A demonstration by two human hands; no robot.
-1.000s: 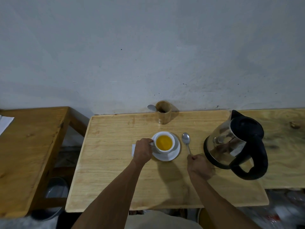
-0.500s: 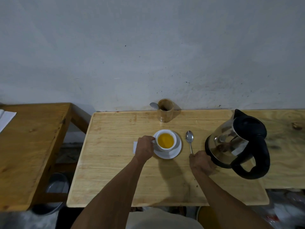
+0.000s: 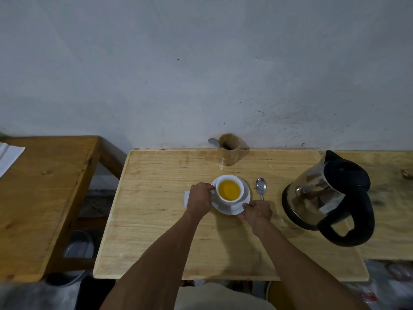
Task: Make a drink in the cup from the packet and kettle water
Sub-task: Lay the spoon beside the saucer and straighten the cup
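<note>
A white cup full of yellow-orange drink stands on a white saucer at the table's middle. My left hand is closed on the cup's handle at its left side. My right hand pinches the saucer's near right rim. A metal spoon lies on the table just right of the saucer, free of my hand. The steel kettle with a black lid and handle stands at the right. A white packet lies mostly hidden behind my left hand.
A wooden cup holding a spoon stands at the back edge by the wall. A darker wooden table with white paper is at the left, across a gap. A metal basin sits on the floor.
My right hand let go of the spoon's handle and moved left to the saucer's rim. My left hand stayed on the cup's handle.
</note>
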